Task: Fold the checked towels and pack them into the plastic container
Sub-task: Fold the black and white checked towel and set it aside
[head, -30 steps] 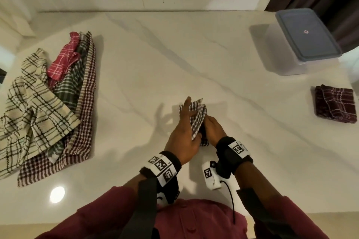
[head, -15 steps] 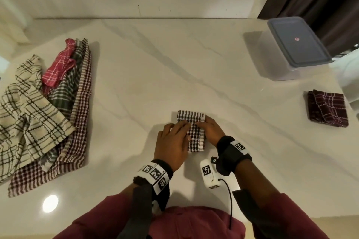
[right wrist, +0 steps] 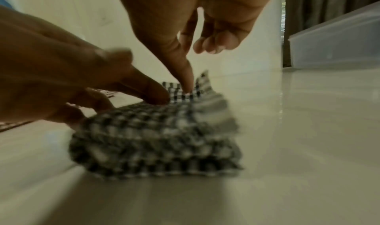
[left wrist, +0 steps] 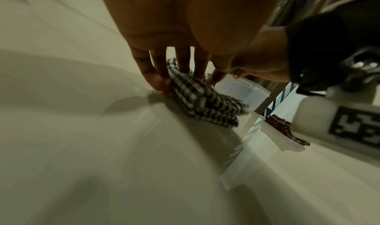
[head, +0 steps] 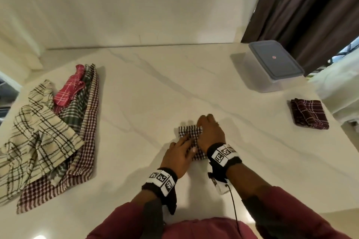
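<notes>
Head view, hands: The left hand lies with straight fingers on the near half of a small folded black-and-white checked towel; the right hand reaches over its far edge, fingers bent onto the cloth.
Head view, table: The towel sits near the middle of the white table, towards the near edge. A lidded plastic container stands at the far right corner. One folded maroon towel lies by the right edge. A pile of unfolded checked towels covers the left edge.
Left wrist view: Fingers are straight, tips pressing the towel's edge.
Right wrist view: The index finger points straight down onto the towel, the other fingers curled above it; blurred.
Progress: Judging by this, two towels are folded, nothing is packed, the lid is on, and the pile is left.
Change: Half a second ago both hands pressed the near part; the right hand has moved to the far edge.
</notes>
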`<state>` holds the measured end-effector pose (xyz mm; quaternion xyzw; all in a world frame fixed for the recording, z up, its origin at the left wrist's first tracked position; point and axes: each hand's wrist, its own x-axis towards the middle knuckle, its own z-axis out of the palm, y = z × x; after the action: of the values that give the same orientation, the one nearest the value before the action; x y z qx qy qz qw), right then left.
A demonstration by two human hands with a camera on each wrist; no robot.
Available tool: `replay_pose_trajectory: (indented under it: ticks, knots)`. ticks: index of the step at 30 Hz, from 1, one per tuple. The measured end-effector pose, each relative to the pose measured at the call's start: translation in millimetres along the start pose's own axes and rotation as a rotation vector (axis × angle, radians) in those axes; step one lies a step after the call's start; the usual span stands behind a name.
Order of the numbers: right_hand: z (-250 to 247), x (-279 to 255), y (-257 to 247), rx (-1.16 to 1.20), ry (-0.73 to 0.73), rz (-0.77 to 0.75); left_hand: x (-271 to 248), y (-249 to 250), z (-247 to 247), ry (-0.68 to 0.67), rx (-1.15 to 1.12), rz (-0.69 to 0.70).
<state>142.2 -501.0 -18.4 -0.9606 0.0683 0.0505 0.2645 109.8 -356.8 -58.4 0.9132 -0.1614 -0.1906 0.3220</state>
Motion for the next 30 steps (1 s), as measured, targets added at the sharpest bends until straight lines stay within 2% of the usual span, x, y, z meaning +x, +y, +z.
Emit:
replay_pose_trajectory:
  ticks: [1, 3, 5, 10, 12, 14, 18, 23, 27, 30]
  knots:
    - [1.4, -3.5, -5.6, 0.009, -0.083, -0.03, -0.7, -0.6, 0.7, 0.009, -0.096, 0.022]
    - [10.2, -9.0, -6.6, 0.041, -0.217, 0.008, -2.2, -3.1, 4.2, 0.032, -0.183, 0.078]
    - [17.5, -16.1, 0.0, 0.109, -0.256, 0.092, -7.5, -3.0, 8.9, 0.088, -0.24, 0.086]
    - [16.7, -27.5, 17.5, 0.09, -0.296, 0.084, -26.4, 3.8, 14.3, 0.281, -0.216, -0.097]
    - [14.8, -31.3, 26.9, 0.055, -0.286, 0.085, -26.8, 13.7, 14.8, 0.205, -0.26, -0.185]
    - [10.2, -37.0, 40.5, 0.029, -0.28, 0.085, -22.3, 28.5, 19.3, 0.065, -0.249, -0.213]
    - [-19.5, -51.2, 83.0, 0.088, -0.216, 0.161, -3.2, 74.6, 35.9, -0.085, -0.211, -0.119]
    - [-63.6, -80.3, 163.7, 0.038, -0.078, 0.288, 31.0, 122.3, 88.0, -0.282, -0.181, 0.056]
    - [-75.3, -99.9, 216.4, 0.006, -0.069, 0.353, 67.8, 157.6, 116.9, -0.186, 0.099, 0.167]
    - [-75.2, -103.5, 242.7, 0.032, 0.071, 0.334, 97.1, 181.5, 122.2, -0.231, 0.237, 0.142]
